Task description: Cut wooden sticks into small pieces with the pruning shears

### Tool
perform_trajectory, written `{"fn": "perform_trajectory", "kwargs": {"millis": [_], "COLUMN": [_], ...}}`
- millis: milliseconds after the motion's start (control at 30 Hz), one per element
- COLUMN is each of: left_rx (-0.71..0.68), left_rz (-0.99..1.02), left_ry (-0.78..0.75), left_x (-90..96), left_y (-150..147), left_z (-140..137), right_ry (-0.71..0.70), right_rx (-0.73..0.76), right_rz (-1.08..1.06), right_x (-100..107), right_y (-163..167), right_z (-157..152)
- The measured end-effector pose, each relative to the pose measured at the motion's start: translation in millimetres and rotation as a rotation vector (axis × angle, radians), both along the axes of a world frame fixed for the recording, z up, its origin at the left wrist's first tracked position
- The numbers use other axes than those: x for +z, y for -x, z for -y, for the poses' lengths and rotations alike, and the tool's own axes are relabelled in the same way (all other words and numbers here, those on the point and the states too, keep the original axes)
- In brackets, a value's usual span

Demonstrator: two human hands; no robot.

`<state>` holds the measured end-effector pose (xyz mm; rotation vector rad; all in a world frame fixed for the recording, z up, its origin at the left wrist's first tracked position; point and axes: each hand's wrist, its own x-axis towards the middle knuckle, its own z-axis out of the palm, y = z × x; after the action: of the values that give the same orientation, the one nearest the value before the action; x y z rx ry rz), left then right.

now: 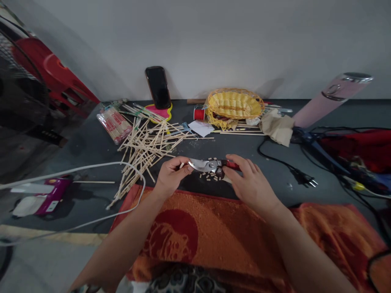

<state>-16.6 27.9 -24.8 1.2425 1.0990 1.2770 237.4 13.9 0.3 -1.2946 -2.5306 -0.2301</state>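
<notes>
My right hand (249, 179) is wrapped round the red handles of a pair of pruning shears (210, 165), whose curved blade points left. My left hand (172, 175) pinches a short wooden stick (182, 165) close to the blade's tip; most of the stick is hidden by the fingers. Below and around the shears lie several small cut stick pieces (210, 176) on the dark tabletop. A loose pile of long thin wooden sticks (146, 146) spreads out beyond my left hand.
Along the wall stand a phone (158, 87), a red thread spool (199, 114), a yellow woven basket (235, 103) and a pink tumbler (330, 99). Packaged sticks (114, 124) lie left. A white cable (100, 165) crosses at left, a black plug (302, 177) at right. An orange towel (220, 228) covers the near edge.
</notes>
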Motion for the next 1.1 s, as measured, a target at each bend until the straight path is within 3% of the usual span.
{"fn": "perform_trajectory", "kwargs": {"millis": [300, 533, 733, 833, 1000, 1100], "left_rx": [-0.001, -0.005, 0.001, -0.023, -0.181, -0.201], "left_rz": [0.022, 0.061, -0.02, -0.192, -0.744, -0.892], "left_ry": [0.021, 0.052, 0.03, -0.018, -0.226, -0.274], "left_x": [3.3, 5.7, 4.7, 5.0, -1.8, -8.8], "left_y": [-2.4, -4.4, -3.3, -2.3, -4.7, -6.0], "left_z": [0.9, 3.3, 2.8, 2.2, 4.0, 4.9], "right_ry": [0.054, 0.05, 0.099, 0.113, 0.111, 0.11], "right_rx": [0.03, -0.119, -0.093, -0.116, -0.177, -0.208], "right_rz": [-0.015, -0.032, -0.139, -0.179, -0.23, -0.193], "right_x": [0.2, -3.1, -1.9, -4.0, -10.5, -12.7], "right_y": [-1.4, -4.9, -5.0, -5.8, -9.7, -12.0], "right_z": [0.1, -4.8, -4.5, -5.8, -10.7, -11.9]}}
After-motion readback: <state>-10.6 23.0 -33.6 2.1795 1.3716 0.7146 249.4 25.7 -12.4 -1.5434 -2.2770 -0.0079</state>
